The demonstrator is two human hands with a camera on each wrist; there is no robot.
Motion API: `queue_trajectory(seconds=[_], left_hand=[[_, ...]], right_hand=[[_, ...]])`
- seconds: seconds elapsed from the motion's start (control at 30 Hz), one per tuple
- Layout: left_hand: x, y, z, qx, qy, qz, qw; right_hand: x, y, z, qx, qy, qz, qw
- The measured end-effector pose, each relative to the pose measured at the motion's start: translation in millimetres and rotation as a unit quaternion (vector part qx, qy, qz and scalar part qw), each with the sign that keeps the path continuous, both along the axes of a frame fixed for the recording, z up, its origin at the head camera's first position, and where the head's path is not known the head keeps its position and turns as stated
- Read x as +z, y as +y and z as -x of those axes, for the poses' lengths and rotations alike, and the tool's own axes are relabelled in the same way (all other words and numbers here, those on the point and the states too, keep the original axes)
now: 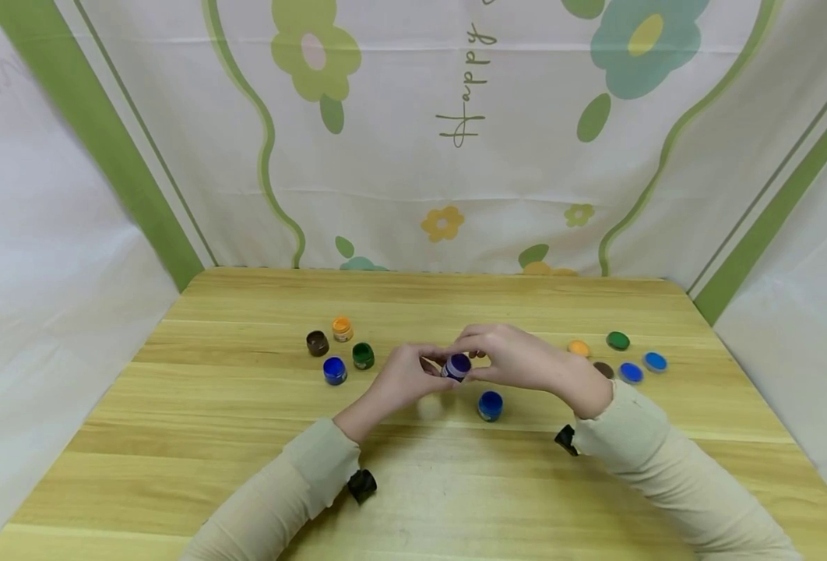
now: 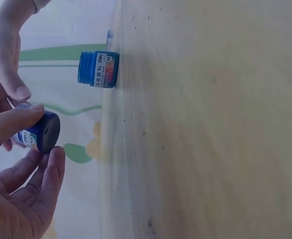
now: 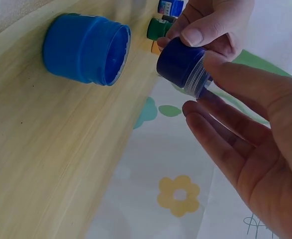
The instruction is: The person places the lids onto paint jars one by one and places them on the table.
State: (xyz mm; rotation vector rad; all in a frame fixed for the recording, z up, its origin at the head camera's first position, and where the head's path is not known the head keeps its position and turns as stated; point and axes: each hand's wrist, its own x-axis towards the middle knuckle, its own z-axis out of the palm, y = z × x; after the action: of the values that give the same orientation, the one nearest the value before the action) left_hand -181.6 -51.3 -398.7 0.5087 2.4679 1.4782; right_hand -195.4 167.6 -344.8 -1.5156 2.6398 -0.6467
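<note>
Over the middle of the table, my left hand (image 1: 406, 375) holds a small dark blue-purple paint jar (image 1: 459, 368) tilted, its thumb and fingers round the body. My right hand (image 1: 522, 360) comes from the other side and pinches the jar's clear ribbed lid (image 3: 197, 79) between thumb and fingers. The jar's dark base (image 2: 51, 132) faces the left wrist camera. Just in front of the hands stands a lidless bright blue paint jar (image 1: 490, 405), upright on the table.
Left of the hands stand lidless jars of brown (image 1: 318, 344), orange (image 1: 342, 329), green (image 1: 363, 356) and blue (image 1: 334, 371) paint. Several loose lids lie at the right, among them a green lid (image 1: 618, 340) and an orange lid (image 1: 578, 348). A printed cloth (image 1: 385, 171) hangs behind the table.
</note>
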Motion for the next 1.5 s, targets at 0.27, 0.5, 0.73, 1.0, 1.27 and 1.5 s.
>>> queue_trajectory(seconds=[0.27, 0.5, 0.73, 1.0, 1.27, 1.5], left_hand=[[-1.2, -0.1, 0.4, -0.003, 0.007, 0.000, 1.0000], [-1.0, -1.1, -0.8, -0.003, 0.000, -0.007, 1.0000], [-0.8, -1.4, -1.2, 0.000, -0.005, -0.002, 1.0000], [0.1, -0.3, -0.7, 0.000, -0.004, 0.001, 1.0000], [1.3, -0.9, -1.0, 0.004, -0.011, -0.001, 0.9999], [1.3, -0.9, -1.4, 0.007, -0.009, 0.004, 0.9999]], right_hand=[[0.5, 0.7, 0.1, -0.012, 0.012, -0.020, 0.9997], [-1.2, -0.6, -0.5, -0.002, 0.010, -0.013, 0.9999], [-1.0, -1.5, -2.7, -0.016, 0.017, -0.017, 0.9996], [-1.5, -2.1, -2.6, -0.015, 0.034, -0.016, 0.9992], [-2.9, -0.3, -1.9, -0.018, 0.029, -0.011, 0.9994], [-3.9, -1.2, -1.5, -0.029, 0.032, -0.008, 0.9990]])
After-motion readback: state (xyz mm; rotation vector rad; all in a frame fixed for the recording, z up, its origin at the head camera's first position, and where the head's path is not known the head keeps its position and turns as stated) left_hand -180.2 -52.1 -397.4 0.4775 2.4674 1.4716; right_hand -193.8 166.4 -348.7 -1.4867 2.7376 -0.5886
